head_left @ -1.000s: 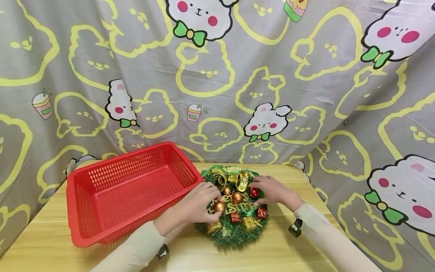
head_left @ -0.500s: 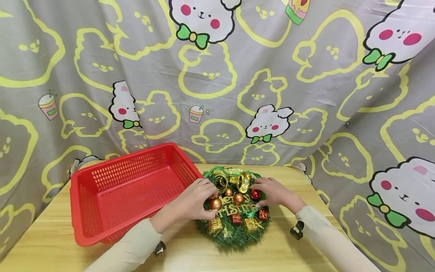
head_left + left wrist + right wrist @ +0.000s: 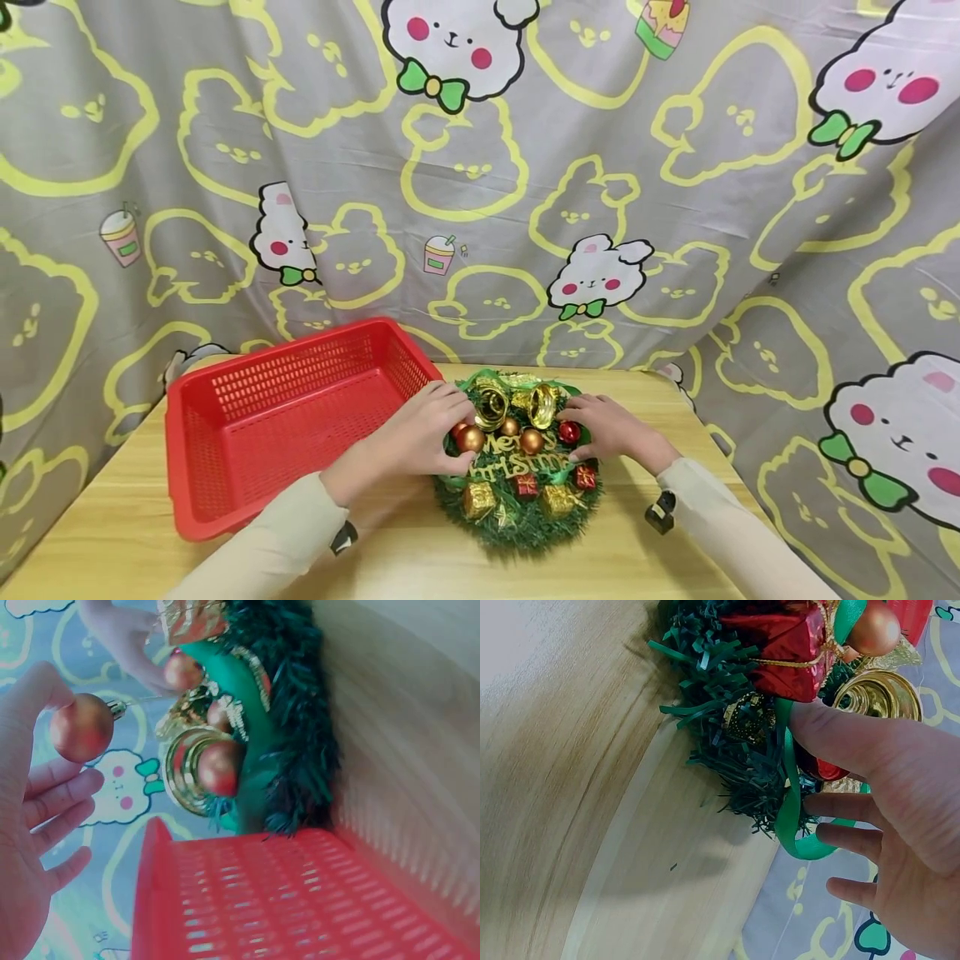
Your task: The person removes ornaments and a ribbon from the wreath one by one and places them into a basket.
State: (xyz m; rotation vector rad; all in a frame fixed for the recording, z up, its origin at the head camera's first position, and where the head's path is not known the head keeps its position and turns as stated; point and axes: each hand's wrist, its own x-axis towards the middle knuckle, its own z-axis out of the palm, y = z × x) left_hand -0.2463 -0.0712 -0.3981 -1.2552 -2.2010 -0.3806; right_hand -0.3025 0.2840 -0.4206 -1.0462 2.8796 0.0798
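Observation:
A green tinsel Christmas wreath (image 3: 517, 533) lies on the table, decorated with gold bells (image 3: 542, 406), small wrapped gift boxes (image 3: 527, 485) and gold "Merry Christmas" lettering. My left hand (image 3: 423, 429) pinches a copper-gold bauble (image 3: 82, 729) between thumb and index finger at the wreath's left side. Its other fingers are spread apart, and a thin thread runs from the bauble's cap towards the wreath. My right hand (image 3: 611, 427) holds the wreath's right side, thumb by a red gift box (image 3: 791, 656) and fingers at a green ribbon (image 3: 789, 814). A red bauble (image 3: 569, 432) sits between them.
A red perforated plastic basket (image 3: 300, 367) stands left of the wreath, beneath and beyond my left forearm. The wooden table (image 3: 420, 558) ends at a grey curtain (image 3: 487, 242) printed with cartoon animals, which hangs behind and on the right.
My left hand has drawn the copper-gold bauble left and slightly away across the wreath, uncovering more of the lettering. The right hand keeps its place on the wreath. The head view has shifted slightly.

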